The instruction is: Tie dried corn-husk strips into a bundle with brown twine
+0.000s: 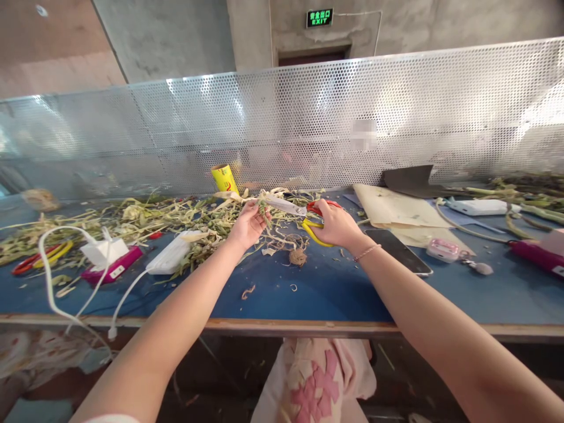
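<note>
The left hand (249, 223) pinches a short green stem (263, 209) over the far middle of the blue table (326, 288). The right hand (335, 224) grips the scissors (288, 206), blades at the stem. A clean cut likely wants the stem held steady and the fingertips kept clear of the blades.

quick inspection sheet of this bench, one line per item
surface: blue tabletop, wooden front edge, small shavings scattered on it
job's things: green stalk; red and yellow scissors, blades at the stalk
clutter: plant trimmings, yellow tube, phone, paper sheets, second scissors
grippers: left hand closed on the stalk; right hand closed on the scissors handles
cables: white cable loops over the front edge; another runs from a white power bank
surroundings: perforated metal screen, green exit sign
</note>
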